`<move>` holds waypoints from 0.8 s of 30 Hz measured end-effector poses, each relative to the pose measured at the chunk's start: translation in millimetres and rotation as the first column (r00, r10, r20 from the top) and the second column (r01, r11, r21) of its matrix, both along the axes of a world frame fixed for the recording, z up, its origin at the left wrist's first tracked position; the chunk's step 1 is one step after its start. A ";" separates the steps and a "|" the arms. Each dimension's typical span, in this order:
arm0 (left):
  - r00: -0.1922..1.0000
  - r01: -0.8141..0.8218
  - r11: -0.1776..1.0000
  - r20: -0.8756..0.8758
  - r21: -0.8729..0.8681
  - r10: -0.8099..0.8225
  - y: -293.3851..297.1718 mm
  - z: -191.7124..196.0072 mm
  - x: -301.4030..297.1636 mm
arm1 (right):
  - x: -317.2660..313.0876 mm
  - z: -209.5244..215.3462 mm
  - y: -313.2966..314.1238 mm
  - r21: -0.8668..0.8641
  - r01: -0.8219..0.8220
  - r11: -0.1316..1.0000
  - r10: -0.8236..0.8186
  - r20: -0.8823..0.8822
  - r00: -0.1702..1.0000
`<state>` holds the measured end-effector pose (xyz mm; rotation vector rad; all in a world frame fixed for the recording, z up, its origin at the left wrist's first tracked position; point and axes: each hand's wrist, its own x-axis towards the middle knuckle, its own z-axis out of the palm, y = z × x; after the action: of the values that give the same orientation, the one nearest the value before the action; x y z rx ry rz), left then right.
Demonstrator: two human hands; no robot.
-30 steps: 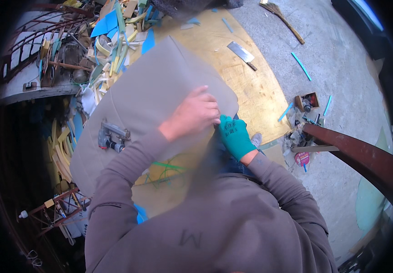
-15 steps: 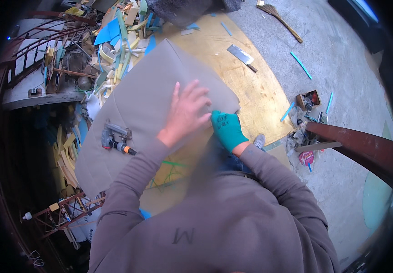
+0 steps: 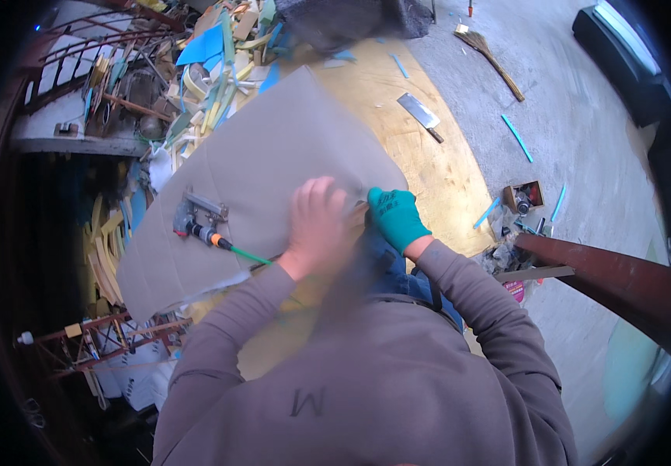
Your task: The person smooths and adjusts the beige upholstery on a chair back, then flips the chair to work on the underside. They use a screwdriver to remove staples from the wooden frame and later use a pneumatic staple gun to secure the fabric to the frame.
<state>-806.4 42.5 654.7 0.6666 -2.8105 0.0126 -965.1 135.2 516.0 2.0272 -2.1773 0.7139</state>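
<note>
Grey sheet (image 3: 273, 147) pinned flat under bare left hand (image 3: 318, 225); gloved right hand (image 3: 398, 217) pinching its edge; progress unclear.

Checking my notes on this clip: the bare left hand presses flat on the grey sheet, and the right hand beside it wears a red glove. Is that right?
Not quite. The head view shows the right hand in a teal-green glove, not a red one. The rest holds: the bare left hand presses flat on the grey sheet, with the gloved hand beside it at the sheet's near edge.

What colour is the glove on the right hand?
Teal green; the glove shows best in the head view.
</note>
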 end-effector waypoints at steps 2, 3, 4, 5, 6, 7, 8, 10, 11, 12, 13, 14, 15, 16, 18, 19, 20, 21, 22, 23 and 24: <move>0.997 0.007 0.999 0.075 0.045 -0.010 -6.5 6.1 1.9 | -3.9 0.9 -1.1 0.010 -0.016 1.000 0.015 0.064 0.998; 0.994 0.005 0.998 0.110 0.068 -0.012 -9.3 9.0 0.1 | -6.4 1.6 -2.5 0.046 -0.007 0.999 0.005 0.044 0.999; 0.996 0.005 0.996 0.089 0.085 -0.013 -8.9 11.6 -1.4 | -7.9 2.8 -3.5 0.049 -0.010 0.999 0.008 0.038 0.999; 0.998 0.006 0.995 0.068 0.101 -0.013 -7.9 13.7 -3.4 | -10.1 3.8 -4.3 0.052 -0.001 0.999 0.000 0.010 1.000; 0.999 0.004 0.993 0.048 0.119 -0.010 -5.7 14.8 -5.2 | -11.7 4.8 -5.6 0.022 -0.007 1.000 0.007 -0.002 1.000; 1.000 -0.025 0.991 0.022 0.132 0.022 -2.2 15.0 -6.4 | -13.4 5.3 -6.6 -0.006 -0.012 1.000 0.012 -0.013 1.000; 0.999 -0.051 0.988 -0.003 0.148 0.052 0.7 13.7 -8.2 | -15.4 5.3 -7.9 0.033 -0.005 0.999 0.004 0.025 1.000; 0.993 -0.074 0.980 -0.077 0.185 0.089 2.4 10.0 -11.7 | -19.6 4.0 -12.8 0.095 0.012 0.995 -0.021 0.095 0.995; 0.987 -0.075 0.975 -0.124 0.208 0.103 1.8 8.0 -13.2 | -21.2 3.0 -15.0 0.115 0.008 0.993 -0.021 0.112 0.993; 0.978 -0.074 0.971 -0.174 0.229 0.116 0.6 6.4 -15.1 | -23.2 1.9 -17.6 0.117 0.006 0.993 -0.020 0.120 0.993; 0.978 -0.068 0.970 -0.176 0.234 0.111 -0.4 5.4 -16.9 | -26.1 1.0 -19.5 0.093 -0.011 0.996 -0.001 0.129 0.992; 0.978 -0.061 0.969 -0.179 0.241 0.106 -1.0 5.2 -18.8 | -28.3 0.8 -20.5 0.097 -0.027 0.995 0.015 0.118 0.993; 0.979 -0.054 0.967 -0.179 0.248 0.100 0.1 5.9 -20.4 | -31.1 1.7 -20.6 0.077 -0.054 0.996 0.045 0.114 0.992; 0.983 -0.052 0.969 -0.157 0.243 0.092 2.6 7.5 -21.1 | -33.1 3.9 -19.0 0.055 -0.083 0.995 0.076 0.113 0.991; 0.989 -0.057 0.973 -0.119 0.223 0.085 5.1 10.9 -23.3 | -38.1 11.9 -12.0 -0.030 -0.134 0.990 0.134 -0.015 0.991; 0.991 -0.028 0.975 -0.118 0.221 0.055 6.4 11.1 -22.5 | -39.4 17.0 -7.0 -0.034 -0.150 0.988 0.148 -0.048 0.988; 0.992 -0.024 0.975 -0.119 0.221 0.052 6.8 9.5 -21.0 | -40.3 22.3 -1.6 -0.039 -0.166 0.985 0.162 -0.080 0.983; 0.992 -0.021 0.974 -0.119 0.224 0.049 6.7 5.8 -19.3 | -42.1 27.3 4.7 -0.006 -0.166 0.986 0.165 -0.082 0.983; 0.992 -0.014 0.976 -0.122 0.215 0.042 6.8 -0.2 -16.5 | -42.3 31.2 10.1 0.039 -0.168 0.985 0.171 -0.073 0.983; 0.992 -0.008 0.977 -0.121 0.212 0.035 8.3 -8.0 -12.3 | -42.6 33.8 13.9 0.066 -0.170 0.983 0.174 -0.051 0.983; 0.992 0.002 0.978 -0.121 0.209 0.024 10.8 -17.5 -8.4 | -41.6 34.9 16.1 0.081 -0.163 0.983 0.168 -0.054 0.984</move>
<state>-814.8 53.3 637.3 0.7031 -2.7115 -0.3147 -1006.7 151.2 550.8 2.2574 -2.0519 0.5844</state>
